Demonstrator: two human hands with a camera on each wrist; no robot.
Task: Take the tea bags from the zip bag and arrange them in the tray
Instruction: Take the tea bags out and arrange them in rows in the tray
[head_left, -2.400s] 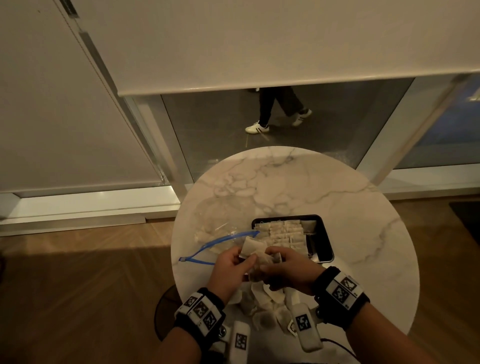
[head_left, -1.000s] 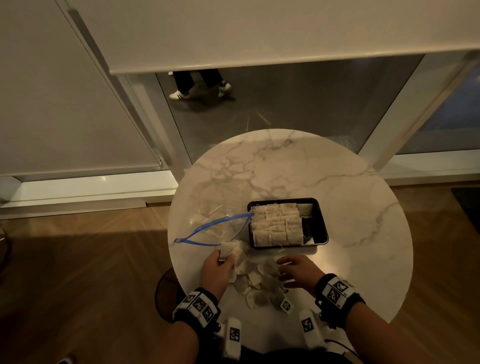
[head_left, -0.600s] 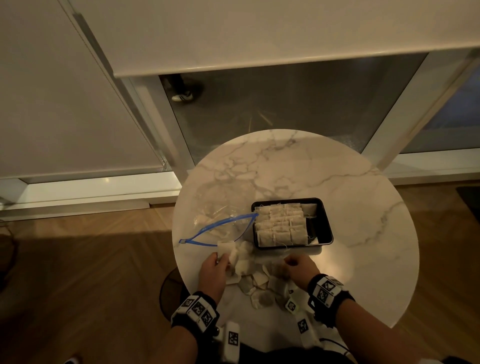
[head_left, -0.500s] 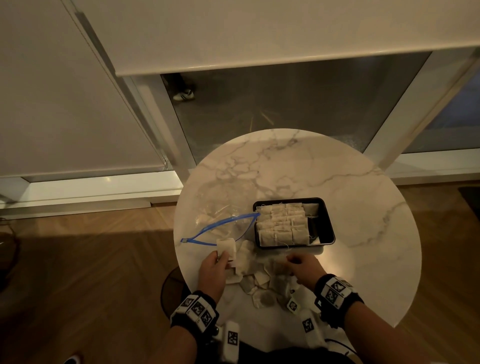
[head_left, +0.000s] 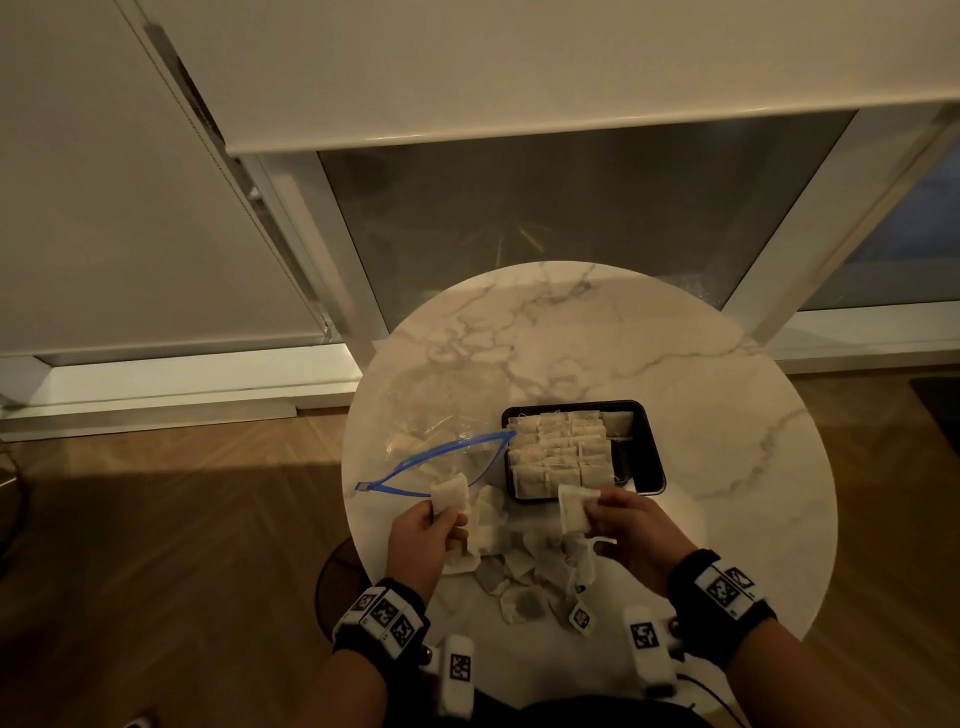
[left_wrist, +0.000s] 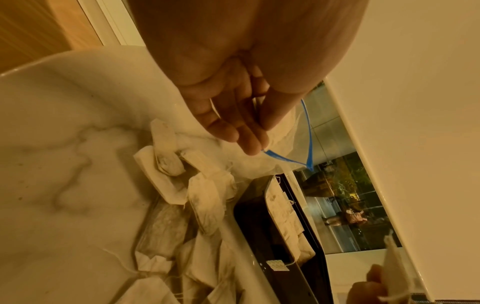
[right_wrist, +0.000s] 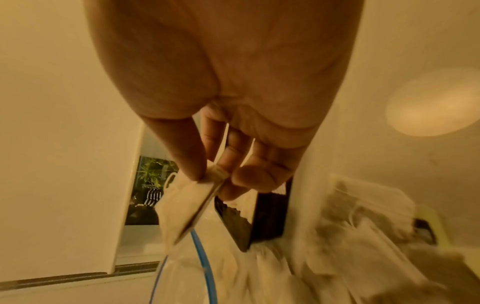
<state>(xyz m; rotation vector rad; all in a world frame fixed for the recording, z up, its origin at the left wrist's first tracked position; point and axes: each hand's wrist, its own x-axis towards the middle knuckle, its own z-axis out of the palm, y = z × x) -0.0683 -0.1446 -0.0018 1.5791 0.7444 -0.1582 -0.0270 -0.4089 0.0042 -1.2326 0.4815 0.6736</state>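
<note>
A: Tea bags, head view: status?

B: Rows of tea bags (head_left: 558, 452) fill the left and middle of the black tray (head_left: 652, 457). A loose pile (head_left: 519, 566) lies on the marble table (head_left: 727, 415) just in front of the tray. The zip bag (head_left: 441, 447) lies open to the tray's left, its blue seal touching the tray's rim. The left hand (head_left: 423, 540) pinches one bag (head_left: 451, 496). The right hand (head_left: 631, 530) pinches another bag (head_left: 574, 509), raised beside the tray's near edge. Half a second earlier the right hand lay low on the pile with nothing lifted.

A: Left wrist view?

B: Thumb and fingers (left_wrist: 249, 135) are drawn together, tips over the zip bag's blue seal (left_wrist: 309, 131). The pinched bag is hidden. Loose bags (left_wrist: 205, 203) lie beside the tray's wall (left_wrist: 259, 230).

A: Right wrist view?

B: Thumb and fingers (right_wrist: 249, 176) clamp the top edge of one bag (right_wrist: 182, 205), which hangs over the blue seal (right_wrist: 205, 261). The tray (right_wrist: 259, 216) sits just beyond. The background is blurred.
</note>
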